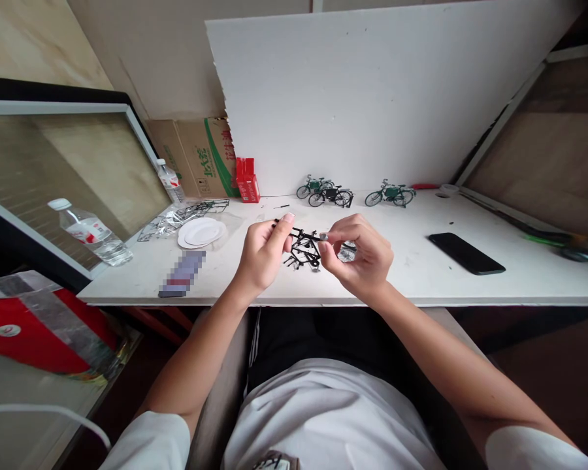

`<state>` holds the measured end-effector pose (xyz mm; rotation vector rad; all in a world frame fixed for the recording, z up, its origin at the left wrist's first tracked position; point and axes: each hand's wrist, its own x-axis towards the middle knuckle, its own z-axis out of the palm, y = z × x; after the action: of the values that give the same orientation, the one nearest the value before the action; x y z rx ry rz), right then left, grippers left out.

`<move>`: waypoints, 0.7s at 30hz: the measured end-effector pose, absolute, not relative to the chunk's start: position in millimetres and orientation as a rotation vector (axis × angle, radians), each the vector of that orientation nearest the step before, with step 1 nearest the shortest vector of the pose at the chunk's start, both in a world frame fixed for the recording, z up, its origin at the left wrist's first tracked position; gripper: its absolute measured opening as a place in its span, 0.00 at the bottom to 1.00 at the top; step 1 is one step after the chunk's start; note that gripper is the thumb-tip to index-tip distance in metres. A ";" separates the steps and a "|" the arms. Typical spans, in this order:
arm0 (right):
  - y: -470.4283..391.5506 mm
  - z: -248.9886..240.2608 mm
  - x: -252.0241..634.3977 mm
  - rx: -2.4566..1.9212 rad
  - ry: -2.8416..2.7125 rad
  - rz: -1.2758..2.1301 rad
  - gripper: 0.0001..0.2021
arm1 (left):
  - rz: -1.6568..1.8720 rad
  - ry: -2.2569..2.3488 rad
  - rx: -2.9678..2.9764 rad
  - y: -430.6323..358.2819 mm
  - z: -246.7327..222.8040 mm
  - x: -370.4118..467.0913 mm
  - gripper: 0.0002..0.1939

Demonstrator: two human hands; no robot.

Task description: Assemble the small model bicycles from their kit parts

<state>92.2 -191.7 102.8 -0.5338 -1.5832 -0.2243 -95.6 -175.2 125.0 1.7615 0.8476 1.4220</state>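
My left hand (262, 256) is closed, its thumb and fingers gripping one end of a thin black plastic parts frame (300, 233). Meeting it from the other side, my right hand (361, 253) pinches the frame's right end between thumb and forefinger. A small greyish spot shows at those fingertips, too small to name. Below the hands, loose black model bicycle parts (304, 256) lie on the white table (396, 281). Partly behind my right hand is a small spoked wheel (347, 252).
Three model bicycles, one being this green one (390, 194), stand at the back. A black phone (465, 253) lies to the right. At left are white discs (200, 232), a pixelated flat item (182, 274), water bottles (95, 235) and a red box (247, 180). A white board (372, 91) rises behind.
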 end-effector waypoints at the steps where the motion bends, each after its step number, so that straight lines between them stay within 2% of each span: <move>1: -191.6 102.5 92.2 -0.514 -1.583 -0.212 0.08 | 1.396 0.847 1.758 -175.3 125.2 -96.6 0.33; 9: -189.5 94.5 90.8 -0.518 -1.571 -0.034 0.08 | 1.393 0.880 1.712 -171.9 120.2 -97.0 0.32; 21: -193.1 92.5 87.0 -0.530 -1.542 -0.052 0.06 | 1.416 0.903 1.618 -174.0 115.2 -91.7 0.32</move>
<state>87.0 -193.1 92.5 -0.5296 -1.5425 -0.0523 -91.7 -174.0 115.2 1.6177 0.9032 1.4165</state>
